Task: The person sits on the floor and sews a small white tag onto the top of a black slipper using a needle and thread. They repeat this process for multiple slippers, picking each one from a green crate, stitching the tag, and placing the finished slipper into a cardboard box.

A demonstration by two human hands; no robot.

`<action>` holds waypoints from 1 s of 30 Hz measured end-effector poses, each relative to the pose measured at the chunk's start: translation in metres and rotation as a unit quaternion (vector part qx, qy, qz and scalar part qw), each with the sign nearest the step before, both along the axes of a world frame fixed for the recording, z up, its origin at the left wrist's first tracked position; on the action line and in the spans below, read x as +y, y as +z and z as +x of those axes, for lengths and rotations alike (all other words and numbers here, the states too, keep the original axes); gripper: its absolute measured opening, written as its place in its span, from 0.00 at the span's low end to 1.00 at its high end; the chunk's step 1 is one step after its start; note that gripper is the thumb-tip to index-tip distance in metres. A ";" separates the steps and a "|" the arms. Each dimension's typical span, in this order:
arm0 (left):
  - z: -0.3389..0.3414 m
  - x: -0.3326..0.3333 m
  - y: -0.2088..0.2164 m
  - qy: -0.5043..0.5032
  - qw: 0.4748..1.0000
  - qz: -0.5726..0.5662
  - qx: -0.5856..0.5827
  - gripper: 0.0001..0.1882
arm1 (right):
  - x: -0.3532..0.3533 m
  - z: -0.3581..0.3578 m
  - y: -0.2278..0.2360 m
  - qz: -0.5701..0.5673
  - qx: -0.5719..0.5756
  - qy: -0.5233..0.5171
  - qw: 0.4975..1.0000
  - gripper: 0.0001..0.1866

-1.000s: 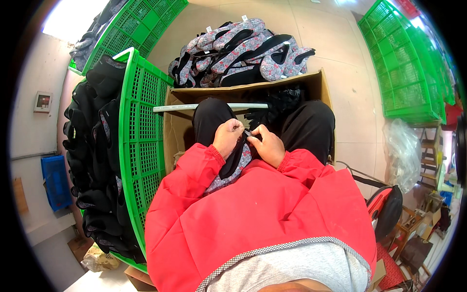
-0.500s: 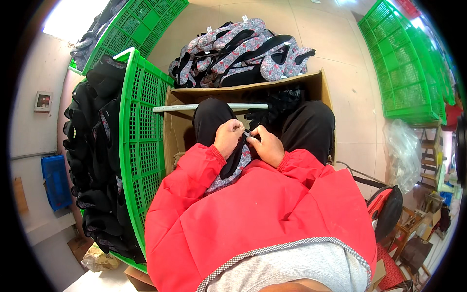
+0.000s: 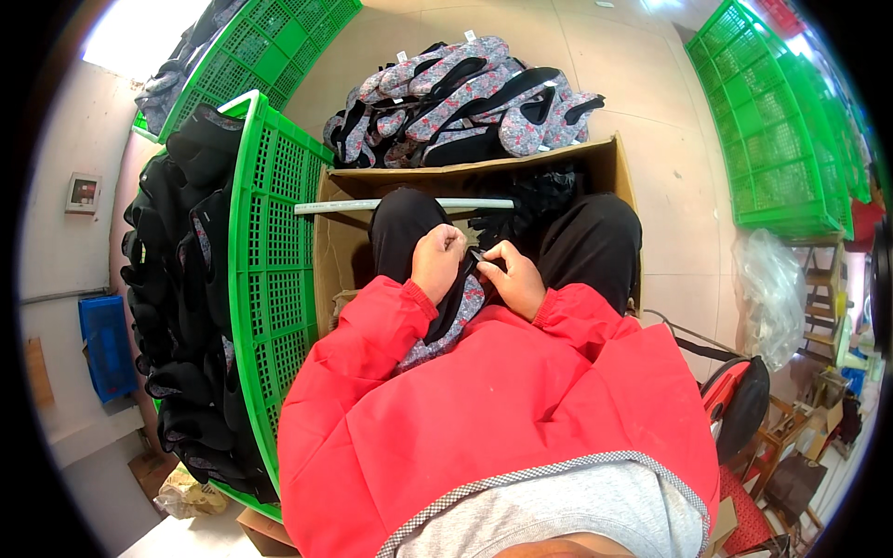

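Across my lap lies a padded fabric piece [image 3: 462, 316], black with a grey-and-red floral side, partly covered by my red sleeves. My left hand [image 3: 437, 263] is closed in a pinch at its upper end, over my left knee. Just to the right, my right hand [image 3: 513, 279] pinches a small dark tool with a metallic glint [image 3: 477, 254], too small to name; its tip points toward the left hand. Beyond my knees, a pile of similar floral-and-black pieces [image 3: 465, 102] with white tags lies on the floor.
Between my legs and the pile stands an open cardboard box [image 3: 484, 169], with a pale rod [image 3: 339, 206] across it and black scraps [image 3: 535, 200] inside. At left, a green crate [image 3: 279, 223] borders stacked black pieces [image 3: 186, 307]. More green crates [image 3: 767, 121] and a clear plastic bag [image 3: 772, 298] sit at right.
My right hand has shifted slightly, and the metallic tip now shows a little apart from the left hand. My left hand stays nearly in place.
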State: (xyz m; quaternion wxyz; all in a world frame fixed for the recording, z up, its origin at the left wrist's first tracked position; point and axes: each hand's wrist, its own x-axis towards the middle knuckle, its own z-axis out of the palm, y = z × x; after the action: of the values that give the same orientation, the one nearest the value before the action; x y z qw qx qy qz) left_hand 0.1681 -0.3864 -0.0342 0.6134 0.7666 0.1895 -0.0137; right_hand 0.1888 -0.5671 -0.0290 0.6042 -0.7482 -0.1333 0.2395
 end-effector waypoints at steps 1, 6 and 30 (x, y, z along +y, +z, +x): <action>0.001 -0.003 0.005 0.018 1.000 -0.021 0.009 0.05 | -0.002 -0.003 -0.008 0.042 0.008 -0.015 0.999 0.13; 0.004 -0.008 0.018 0.043 0.994 -0.079 0.057 0.09 | -0.012 0.000 -0.016 0.114 0.079 -0.071 0.988 0.13; -0.005 0.001 0.028 -0.128 0.990 -0.050 0.031 0.22 | -0.013 0.010 -0.047 0.097 0.273 -0.156 0.944 0.12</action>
State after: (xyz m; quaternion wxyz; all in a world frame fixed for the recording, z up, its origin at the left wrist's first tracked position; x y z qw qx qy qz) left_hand 0.1634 -0.3856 -0.0062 0.6379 0.7523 0.1075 -0.1250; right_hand 0.1993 -0.5798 -0.0765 0.7168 -0.6034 0.1328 0.3234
